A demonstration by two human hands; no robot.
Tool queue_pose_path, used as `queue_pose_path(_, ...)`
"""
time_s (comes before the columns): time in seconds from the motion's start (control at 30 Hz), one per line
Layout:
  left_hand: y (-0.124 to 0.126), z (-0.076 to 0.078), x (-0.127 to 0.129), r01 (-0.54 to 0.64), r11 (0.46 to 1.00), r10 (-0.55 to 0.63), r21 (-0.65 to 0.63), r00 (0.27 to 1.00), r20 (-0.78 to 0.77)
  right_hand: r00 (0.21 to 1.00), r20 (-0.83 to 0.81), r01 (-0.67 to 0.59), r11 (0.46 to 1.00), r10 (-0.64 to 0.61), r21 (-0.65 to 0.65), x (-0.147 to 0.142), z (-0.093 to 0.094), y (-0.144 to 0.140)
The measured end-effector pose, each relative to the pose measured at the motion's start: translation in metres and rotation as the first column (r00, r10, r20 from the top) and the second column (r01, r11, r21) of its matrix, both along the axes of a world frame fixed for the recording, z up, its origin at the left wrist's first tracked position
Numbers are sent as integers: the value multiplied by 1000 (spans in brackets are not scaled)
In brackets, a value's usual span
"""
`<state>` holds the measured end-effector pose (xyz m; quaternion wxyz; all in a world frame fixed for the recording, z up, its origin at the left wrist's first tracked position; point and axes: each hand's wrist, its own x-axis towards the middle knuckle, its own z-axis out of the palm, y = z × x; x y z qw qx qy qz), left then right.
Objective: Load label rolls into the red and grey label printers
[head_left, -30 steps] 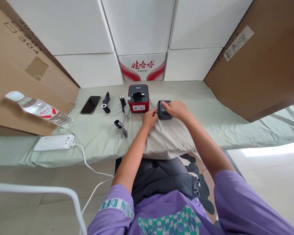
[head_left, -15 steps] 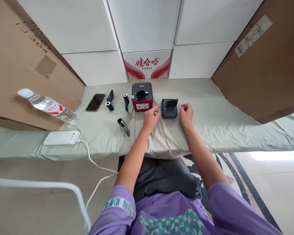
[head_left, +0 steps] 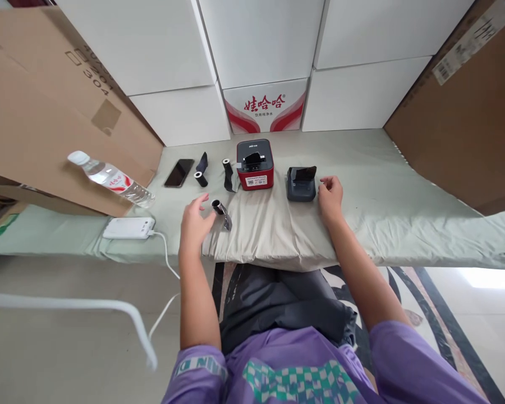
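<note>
My left hand (head_left: 197, 220) is over the front left of the cloth, thumb and fingers apart, holding nothing. Just right of its fingertips stands a small dark roll (head_left: 217, 206) with a loose glossy strip trailing toward me. My right hand (head_left: 330, 196) rests on the cloth, fingers loosely bent and empty, close to the right side of a small dark label printer (head_left: 301, 191). A glossy black flap sticks up from this printer. Behind and left of it stands a red and black printer (head_left: 256, 168) with a dark piece on its top.
Two more dark rolls, one (head_left: 201, 179) beside the phone (head_left: 179, 173) and one (head_left: 227, 165) by the red printer, have loose strips. A water bottle (head_left: 113, 178) leans at left behind a white power bank (head_left: 128, 228) with a cable. Cardboard boxes (head_left: 126, 163) flank white cartons (head_left: 265, 106).
My left hand has moved left from beside the dark label printer to the nearest roll, its fingers spreading. My right hand stays by the printer. The camera view has shifted slightly left.
</note>
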<state>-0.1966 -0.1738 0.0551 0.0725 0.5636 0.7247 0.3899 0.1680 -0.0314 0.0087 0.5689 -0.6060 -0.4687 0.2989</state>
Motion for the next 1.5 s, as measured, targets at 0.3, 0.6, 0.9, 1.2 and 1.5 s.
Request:
queue_pose_path(0.3,37,-16,-25,-175,969,136,174,968,213,1000,16,10,1000,-11,21,5,-12,8)
queue_pose_path(0.6,48,-25,-62,-229,972,234,-56,965,116,1000,10,-6,1000,6,21,6,-15,6)
queue_pose_path(0.9,69,13,8,-48,975,0,216,976,218,1000,5,-2,1000,2,10,6,-13,7)
queue_pose_path(1.2,129,25,56,13,984,-145,178,641,753,1000,3,4,1000,-4,2,9,-19,12)
queue_pose_path(1.5,157,18,38,68,998,-27,15,182,983,999,-38,-3,1000,2,-16,8,-17,9)
